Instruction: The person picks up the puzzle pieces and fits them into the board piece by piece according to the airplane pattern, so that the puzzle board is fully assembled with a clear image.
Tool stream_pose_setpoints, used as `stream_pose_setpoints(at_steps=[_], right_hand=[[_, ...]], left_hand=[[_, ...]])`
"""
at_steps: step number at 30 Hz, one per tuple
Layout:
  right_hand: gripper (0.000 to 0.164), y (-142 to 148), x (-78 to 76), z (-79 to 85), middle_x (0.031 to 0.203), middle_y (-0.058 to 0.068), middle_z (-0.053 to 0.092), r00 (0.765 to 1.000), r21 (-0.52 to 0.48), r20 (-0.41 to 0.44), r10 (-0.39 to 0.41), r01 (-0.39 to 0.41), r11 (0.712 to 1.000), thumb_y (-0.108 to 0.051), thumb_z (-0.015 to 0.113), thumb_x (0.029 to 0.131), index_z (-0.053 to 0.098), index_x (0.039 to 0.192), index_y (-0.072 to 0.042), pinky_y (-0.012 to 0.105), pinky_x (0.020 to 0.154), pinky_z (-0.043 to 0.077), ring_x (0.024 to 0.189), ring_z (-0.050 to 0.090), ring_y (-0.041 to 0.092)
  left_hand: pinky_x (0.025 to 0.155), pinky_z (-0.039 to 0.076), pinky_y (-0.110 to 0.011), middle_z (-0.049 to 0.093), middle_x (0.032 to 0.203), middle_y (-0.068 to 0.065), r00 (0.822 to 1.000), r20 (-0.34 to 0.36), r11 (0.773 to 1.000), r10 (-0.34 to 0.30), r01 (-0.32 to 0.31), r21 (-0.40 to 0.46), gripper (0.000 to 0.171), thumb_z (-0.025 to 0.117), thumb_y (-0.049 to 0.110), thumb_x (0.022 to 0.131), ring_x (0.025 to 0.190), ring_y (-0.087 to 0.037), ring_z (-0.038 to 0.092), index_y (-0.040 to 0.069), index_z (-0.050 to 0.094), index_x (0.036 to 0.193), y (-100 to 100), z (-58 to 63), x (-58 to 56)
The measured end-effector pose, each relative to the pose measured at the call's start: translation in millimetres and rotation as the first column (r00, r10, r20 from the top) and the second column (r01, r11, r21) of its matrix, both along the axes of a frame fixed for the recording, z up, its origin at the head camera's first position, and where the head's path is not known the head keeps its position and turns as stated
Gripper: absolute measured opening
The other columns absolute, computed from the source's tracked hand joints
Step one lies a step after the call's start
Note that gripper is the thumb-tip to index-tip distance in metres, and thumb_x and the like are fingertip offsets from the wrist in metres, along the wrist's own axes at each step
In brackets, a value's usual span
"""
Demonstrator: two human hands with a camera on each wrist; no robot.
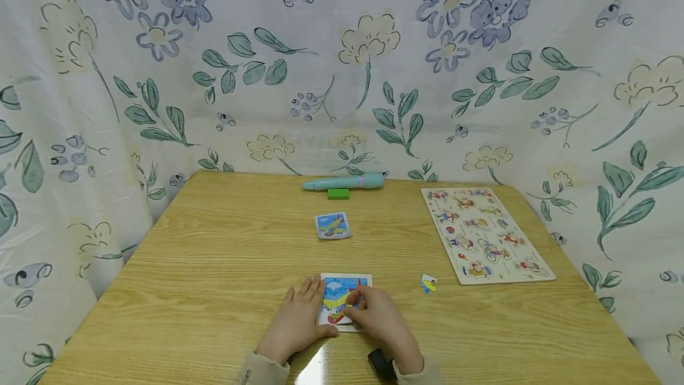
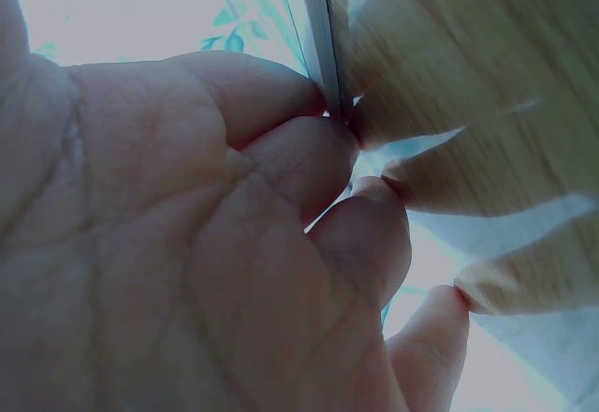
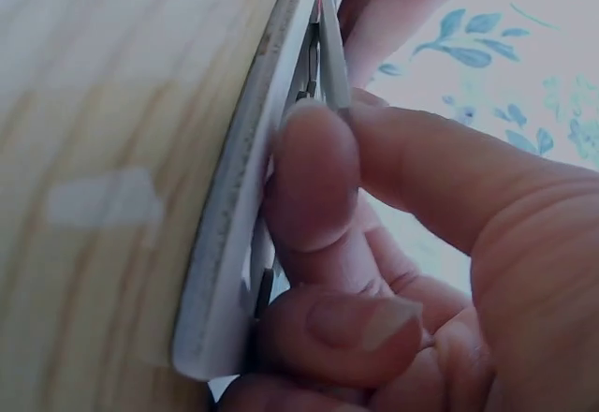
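A small jigsaw puzzle (image 1: 345,276) of a yellow airplane on blue, in a white-rimmed tray, lies at the near middle of the table. My left hand (image 1: 299,321) rests flat beside it, fingers extended along its left edge and thumb at the lower corner. In the left wrist view these fingers (image 2: 360,234) touch the table by the tray's edge. Over the puzzle's right part, my right hand (image 1: 382,318) pinches a thin puzzle piece (image 3: 334,61) between thumb and forefinger. The piece stands tilted up from the tray in the right wrist view; its printed face is mostly hidden.
A loose puzzle piece (image 1: 428,283) lies right of the tray. Farther back is a small airplane picture card (image 1: 332,234). A green block (image 1: 338,193) sits before a light-blue pen-shaped object (image 1: 344,182). A board of cartoon figures (image 1: 502,266) lies at the right.
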State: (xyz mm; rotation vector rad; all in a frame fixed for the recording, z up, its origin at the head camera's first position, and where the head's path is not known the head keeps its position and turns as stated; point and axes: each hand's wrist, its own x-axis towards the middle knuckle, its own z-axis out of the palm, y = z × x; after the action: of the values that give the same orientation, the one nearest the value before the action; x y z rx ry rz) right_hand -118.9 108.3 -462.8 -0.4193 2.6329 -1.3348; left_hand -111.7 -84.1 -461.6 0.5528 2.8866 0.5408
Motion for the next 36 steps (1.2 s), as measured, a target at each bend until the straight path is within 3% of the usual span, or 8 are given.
stream_pose_setpoints(at_steps=[11,16,25,28,31,36], right_hand=[[0.022,-3,0.3,-4.1,0.054,-0.01,0.044,0.995,0.125,-0.071,-0.064,0.072,0.989,-0.019,0.076,0.08,0.063,0.093,-0.008,0.018,0.041,0.028,0.045,0.037,0.003],[0.021,4,-0.6,-4.9,0.057,-0.009,0.045,0.998,0.083,-0.04,-0.052,0.055,0.995,-0.023,0.071,0.086,0.064,0.097,-0.007,0.018,0.042,0.027,0.046,0.036,0.003],[0.02,16,-4.4,0.0,0.062,-0.003,0.049,0.999,-0.079,0.028,-0.036,0.038,0.996,-0.021,0.063,0.094,0.064,0.103,-0.003,0.018,0.043,0.031,0.049,0.039,0.004],[0.017,20,-6.1,-0.6,0.073,0.001,0.056,0.996,-0.104,0.016,-0.085,0.087,0.991,-0.019,0.063,0.094,0.064,0.102,-0.004,0.018,0.051,0.039,0.06,0.047,0.006],[0.013,26,-8.8,-1.7,0.086,0.005,0.063,0.983,-0.124,-0.019,-0.185,0.181,0.976,-0.015,0.064,0.093,0.065,0.101,-0.005,0.019,0.062,0.045,0.074,0.053,0.01],[0.02,46,-13.0,-1.4,0.105,0.015,0.064,0.928,-0.146,-0.097,-0.36,0.345,0.927,-0.009,0.065,0.091,0.065,0.11,-0.003,0.022,0.07,0.051,0.09,0.064,0.022]], left_hand=[[0.112,0.027,-0.065,0.032,0.155,-0.021,1.0,-0.014,1.0,0.007,-0.007,0.004,0.098,0.072,0.056,0.076,0.144,-0.04,0.031,-0.003,0.037,0.146,-1,1.0,0.9],[0.112,0.027,-0.065,0.032,0.155,-0.021,1.0,-0.014,1.0,0.0,-0.001,-0.003,0.098,0.072,0.056,0.076,0.143,-0.04,0.032,-0.004,0.037,0.146,0,-0.2,1.7],[0.113,0.026,-0.064,0.031,0.156,-0.021,1.0,-0.018,1.0,0.009,-0.009,-0.005,0.099,0.072,0.056,0.076,0.144,-0.04,0.031,-0.003,0.036,0.147,0,-2.7,0.5],[0.113,0.027,-0.064,0.031,0.156,-0.021,1.0,-0.017,1.0,0.008,-0.008,-0.007,0.099,0.072,0.057,0.076,0.144,-0.04,0.031,-0.003,0.036,0.147,0,-2.7,0.5],[0.113,0.026,-0.064,0.031,0.156,-0.02,1.0,-0.011,1.0,0.009,-0.009,-0.005,0.099,0.072,0.056,0.076,0.144,-0.04,0.03,-0.003,0.036,0.147,0,-2.8,0.6],[0.114,0.025,-0.064,0.029,0.157,-0.021,1.0,-0.004,1.0,0.006,-0.006,-0.008,0.099,0.072,0.055,0.076,0.145,-0.04,0.029,-0.003,0.035,0.147,-1,-2.3,1.1]])
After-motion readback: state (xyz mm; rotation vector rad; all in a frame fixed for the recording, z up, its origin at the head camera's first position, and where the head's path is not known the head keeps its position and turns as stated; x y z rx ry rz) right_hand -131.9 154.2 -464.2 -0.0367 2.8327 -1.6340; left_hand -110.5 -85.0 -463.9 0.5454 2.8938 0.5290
